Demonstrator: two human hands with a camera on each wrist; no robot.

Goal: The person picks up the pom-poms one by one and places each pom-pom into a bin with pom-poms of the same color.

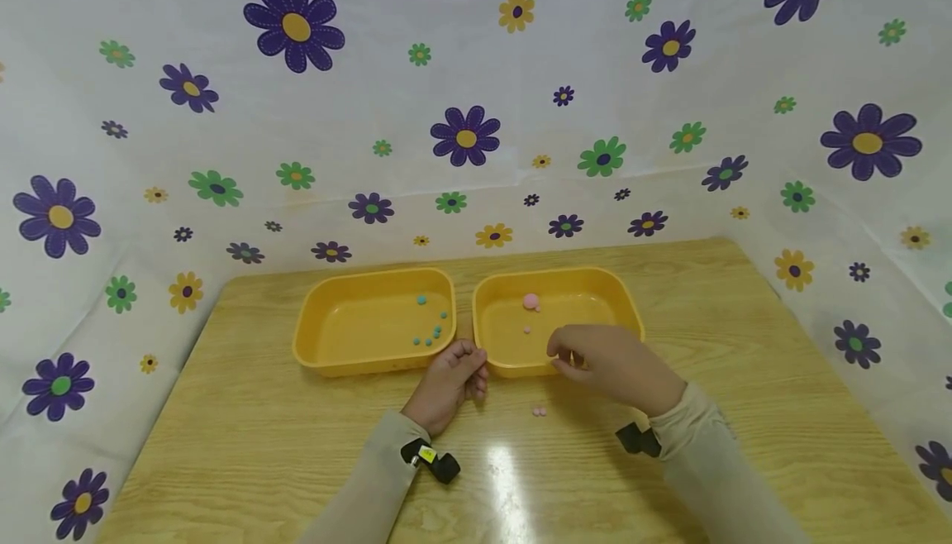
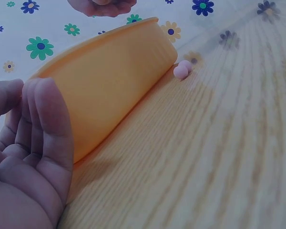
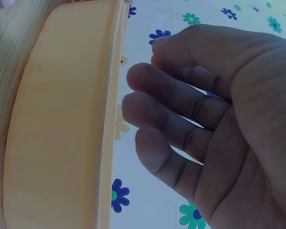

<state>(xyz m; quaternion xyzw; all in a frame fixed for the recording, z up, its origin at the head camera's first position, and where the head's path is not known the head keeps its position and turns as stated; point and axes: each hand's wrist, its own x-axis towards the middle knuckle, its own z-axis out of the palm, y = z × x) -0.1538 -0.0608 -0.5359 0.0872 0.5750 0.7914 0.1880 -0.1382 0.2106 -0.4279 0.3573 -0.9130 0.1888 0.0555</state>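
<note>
My left hand [image 1: 449, 380] pinches the near left corner of the right yellow tray [image 1: 509, 368] between thumb and curled fingers. In the left wrist view, the fingertips [image 2: 50, 90] lie against the tray's rim. Over that tray's near edge hovers my right hand [image 1: 613, 362], its fingers bent and thumb tip near the index finger. Whether something small is between them is hidden. Inside the tray are a larger pink ball [image 1: 530, 302] and small pink balls [image 1: 527, 330]. Two more pink balls [image 1: 539, 412] lie touching on the table in front.
Left of the right tray stands another yellow tray [image 1: 372, 362], holding several small blue-green balls [image 1: 428, 341] toward its right side. Both trays rest on a wood-grain table [image 1: 245, 445]. A white flowered cloth [image 1: 357, 89] hangs behind and at both sides.
</note>
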